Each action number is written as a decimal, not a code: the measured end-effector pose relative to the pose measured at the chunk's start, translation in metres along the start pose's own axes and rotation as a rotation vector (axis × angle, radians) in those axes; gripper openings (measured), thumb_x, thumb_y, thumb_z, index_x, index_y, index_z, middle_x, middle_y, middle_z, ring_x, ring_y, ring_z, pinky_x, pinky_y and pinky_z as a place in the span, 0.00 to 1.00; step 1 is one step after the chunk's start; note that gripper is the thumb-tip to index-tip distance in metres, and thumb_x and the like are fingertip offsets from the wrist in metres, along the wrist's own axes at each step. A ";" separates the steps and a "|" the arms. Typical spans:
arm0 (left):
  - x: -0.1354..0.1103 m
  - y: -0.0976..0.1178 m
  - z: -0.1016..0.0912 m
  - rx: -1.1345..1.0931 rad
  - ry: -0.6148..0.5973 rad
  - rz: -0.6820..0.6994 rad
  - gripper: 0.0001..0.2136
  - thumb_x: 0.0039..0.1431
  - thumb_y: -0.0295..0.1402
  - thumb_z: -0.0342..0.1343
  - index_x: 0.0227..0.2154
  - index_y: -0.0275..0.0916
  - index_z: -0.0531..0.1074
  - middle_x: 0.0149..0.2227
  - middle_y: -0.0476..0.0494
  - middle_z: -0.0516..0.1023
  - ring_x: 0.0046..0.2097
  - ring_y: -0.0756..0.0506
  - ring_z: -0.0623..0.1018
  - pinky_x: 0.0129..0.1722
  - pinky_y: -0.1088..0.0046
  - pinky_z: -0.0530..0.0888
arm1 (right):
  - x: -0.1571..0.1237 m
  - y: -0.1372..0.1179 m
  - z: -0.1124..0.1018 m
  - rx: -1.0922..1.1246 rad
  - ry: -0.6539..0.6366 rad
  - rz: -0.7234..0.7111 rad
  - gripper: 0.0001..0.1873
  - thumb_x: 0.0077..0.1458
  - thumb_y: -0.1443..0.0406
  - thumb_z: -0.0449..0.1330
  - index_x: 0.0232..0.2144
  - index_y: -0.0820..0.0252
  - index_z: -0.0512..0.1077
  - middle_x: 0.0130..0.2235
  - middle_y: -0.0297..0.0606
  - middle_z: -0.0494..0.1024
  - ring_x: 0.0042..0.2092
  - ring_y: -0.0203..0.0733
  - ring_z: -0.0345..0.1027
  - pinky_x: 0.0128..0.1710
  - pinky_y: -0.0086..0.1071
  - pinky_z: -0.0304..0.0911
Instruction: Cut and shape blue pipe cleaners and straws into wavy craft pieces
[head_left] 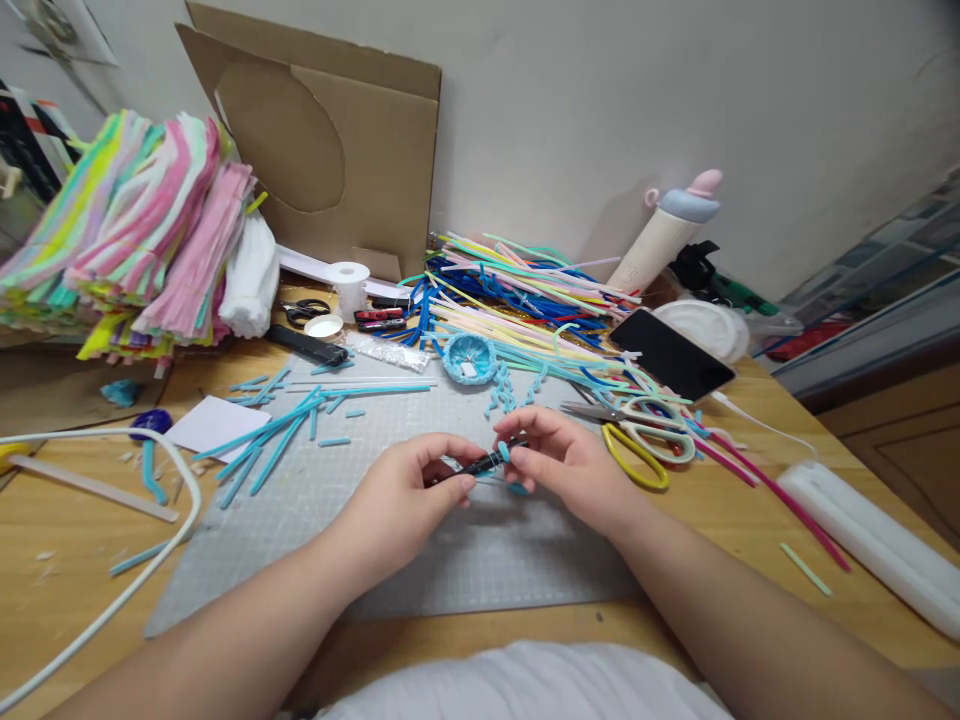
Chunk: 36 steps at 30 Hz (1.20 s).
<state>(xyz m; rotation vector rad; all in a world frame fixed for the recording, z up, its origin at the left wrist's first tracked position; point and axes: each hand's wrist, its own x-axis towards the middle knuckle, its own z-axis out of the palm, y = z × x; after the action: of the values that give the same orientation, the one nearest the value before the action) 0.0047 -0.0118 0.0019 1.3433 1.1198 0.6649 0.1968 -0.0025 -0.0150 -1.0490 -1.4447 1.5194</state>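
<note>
Both hands meet over the grey cutting mat [465,560] on the wooden desk. My left hand [409,495] is closed around the end of a thin black stick-like tool [484,463]. My right hand [559,460] pinches a short light-blue pipe-cleaner piece [505,452] that sits wound on the tool's other end. Just beyond the hands lie curled blue pieces [506,390] and a small round blue woven disc [469,358]. Cut blue pipe-cleaner lengths [277,430] are scattered on the mat to the left.
Yellow-handled and white-handled scissors [637,435] lie right of my hands, near a black phone [671,353]. A heap of coloured pipe cleaners [517,290] lies behind, more bundles [142,220] at far left, cardboard [337,150] against the wall, a white spool [349,285], a bottle [667,235].
</note>
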 end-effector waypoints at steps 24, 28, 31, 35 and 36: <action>-0.002 -0.004 -0.009 0.870 0.215 0.601 0.07 0.59 0.34 0.50 0.36 0.44 0.72 0.37 0.47 0.80 0.40 0.45 0.76 0.48 0.64 0.59 | -0.001 0.001 0.017 0.088 0.153 0.021 0.11 0.44 0.64 0.64 0.29 0.61 0.66 0.23 0.28 0.70 0.22 0.29 0.63 0.20 0.23 0.57; 0.008 -0.006 -0.021 0.883 0.352 0.541 0.06 0.56 0.33 0.52 0.35 0.43 0.72 0.38 0.46 0.80 0.40 0.44 0.76 0.47 0.64 0.61 | 0.005 -0.003 -0.005 0.201 0.423 -0.121 0.07 0.46 0.65 0.61 0.27 0.59 0.64 0.20 0.26 0.65 0.20 0.28 0.57 0.19 0.24 0.51; 0.019 -0.014 -0.027 0.891 0.391 0.473 0.06 0.54 0.33 0.54 0.36 0.43 0.73 0.37 0.46 0.80 0.40 0.42 0.76 0.46 0.62 0.62 | 0.010 -0.005 -0.021 0.308 0.581 -0.163 0.07 0.46 0.66 0.59 0.26 0.57 0.62 0.21 0.25 0.63 0.19 0.28 0.55 0.19 0.25 0.52; 0.033 -0.027 -0.031 0.896 0.360 0.401 0.08 0.53 0.33 0.54 0.36 0.42 0.74 0.35 0.44 0.80 0.39 0.40 0.76 0.45 0.60 0.64 | 0.015 -0.003 -0.027 0.374 0.620 -0.118 0.08 0.44 0.67 0.59 0.25 0.57 0.62 0.21 0.25 0.62 0.19 0.28 0.55 0.19 0.25 0.53; 0.035 -0.029 -0.031 0.892 0.356 0.396 0.08 0.53 0.33 0.55 0.36 0.42 0.74 0.35 0.43 0.80 0.39 0.40 0.76 0.44 0.60 0.64 | 0.016 -0.002 -0.027 0.380 0.621 -0.105 0.08 0.43 0.67 0.60 0.25 0.57 0.62 0.21 0.25 0.63 0.19 0.28 0.55 0.19 0.24 0.51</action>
<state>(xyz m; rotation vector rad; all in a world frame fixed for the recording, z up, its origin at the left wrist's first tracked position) -0.0170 0.0273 -0.0300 2.3116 1.5432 0.7358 0.2160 0.0215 -0.0137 -1.0594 -0.7344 1.1802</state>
